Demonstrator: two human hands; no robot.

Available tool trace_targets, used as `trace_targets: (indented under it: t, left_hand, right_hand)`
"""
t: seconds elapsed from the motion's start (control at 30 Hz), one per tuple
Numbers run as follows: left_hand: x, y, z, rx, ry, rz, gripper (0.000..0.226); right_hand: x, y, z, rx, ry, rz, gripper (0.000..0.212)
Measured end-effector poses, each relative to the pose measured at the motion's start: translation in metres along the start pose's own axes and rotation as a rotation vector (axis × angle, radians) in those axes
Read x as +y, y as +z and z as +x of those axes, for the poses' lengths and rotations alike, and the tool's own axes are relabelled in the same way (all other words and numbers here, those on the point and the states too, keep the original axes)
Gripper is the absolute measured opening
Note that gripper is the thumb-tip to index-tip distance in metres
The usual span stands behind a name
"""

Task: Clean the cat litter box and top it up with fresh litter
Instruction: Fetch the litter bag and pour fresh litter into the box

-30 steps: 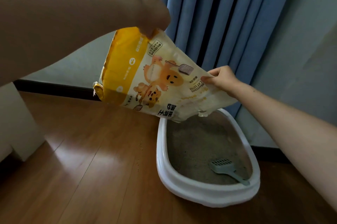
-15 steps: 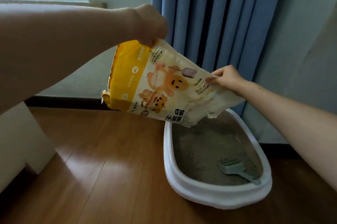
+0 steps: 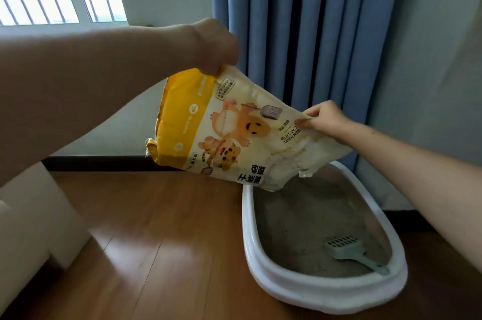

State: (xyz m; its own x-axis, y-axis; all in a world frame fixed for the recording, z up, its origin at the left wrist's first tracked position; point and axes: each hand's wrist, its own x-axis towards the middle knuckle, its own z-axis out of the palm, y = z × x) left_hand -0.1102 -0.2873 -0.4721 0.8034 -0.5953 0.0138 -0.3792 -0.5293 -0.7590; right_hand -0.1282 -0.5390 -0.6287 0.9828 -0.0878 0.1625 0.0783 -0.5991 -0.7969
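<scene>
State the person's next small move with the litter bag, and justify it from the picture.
Probably lift the bottom higher: the left hand and right hand hold the cat litter bag tilted, torn mouth over the litter box, but no stream shows.

Litter bag: yellow/cream, cartoon cats, upside down and tilted, torn mouth over far end of litter box. Box: white oval, grey litter inside. Grey-green scoop lies at its near end.
</scene>
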Motion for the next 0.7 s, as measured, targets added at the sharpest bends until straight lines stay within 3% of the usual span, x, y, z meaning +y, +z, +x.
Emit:
trace_targets:
  t: [0.13, 0.43, 0.7]
  left_hand:
    - [-0.002, 0.007, -0.005, 0.036, -0.011, 0.090, 0.022]
    - [-0.003, 0.061, -0.026, 0.007, -0.065, -0.084, 0.027]
    - [0.001, 0.127, -0.062, 0.021, -0.192, -0.340, 0.022]
  right_hand:
    - [-0.002, 0.005, 0.000, -0.003, -0.012, -0.026, 0.017]
    - [-0.022, 0.012, 0.001, 0.033, -0.153, -0.171, 0.007]
    - [-0.051, 0.035, 0.005, -0.057, -0.239, -0.296, 0.009]
